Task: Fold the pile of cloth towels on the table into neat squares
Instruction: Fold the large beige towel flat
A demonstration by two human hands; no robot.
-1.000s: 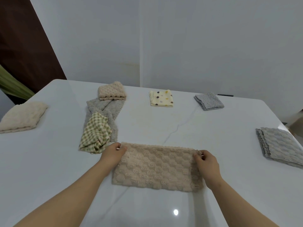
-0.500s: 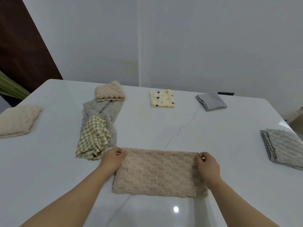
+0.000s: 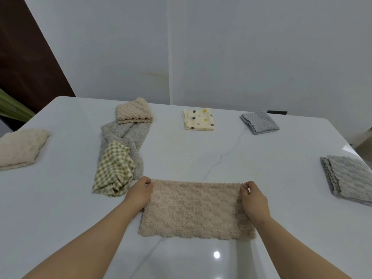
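A beige, bumpy-textured terry towel (image 3: 196, 210) lies flat as a wide rectangle on the near middle of the white, glossy, faintly veined table (image 3: 261, 178), its long edges running left to right. The left hand (image 3: 138, 193) pinches the towel's far left corner, fingers curled over the edge; the right hand (image 3: 254, 199) pinches the far right corner in the same manner. Both forearms are bare. Just beside the left hand lies an unfolded green-and-cream checked cloth (image 3: 114, 170), crumpled and resting partly on a long, rumpled grey fleecy towel (image 3: 124, 141) that extends away from the person. At the far end of that grey towel sits a folded beige knobbly towel (image 3: 133, 111) (whether it overlaps the grey one or merely touches it cannot be told). Further items, each folded and well apart from the others: a cream cloth with coloured dots (image 3: 198, 119) at the far centre, a grey speckled cloth (image 3: 259, 122) at the far right, a grey waffle-textured towel (image 3: 349, 183) at the right edge, and a cream fluffy towel (image 3: 20, 149) at the left edge, partly cut off by the frame. A pale wall (image 3: 221, 47) stands behind the table.
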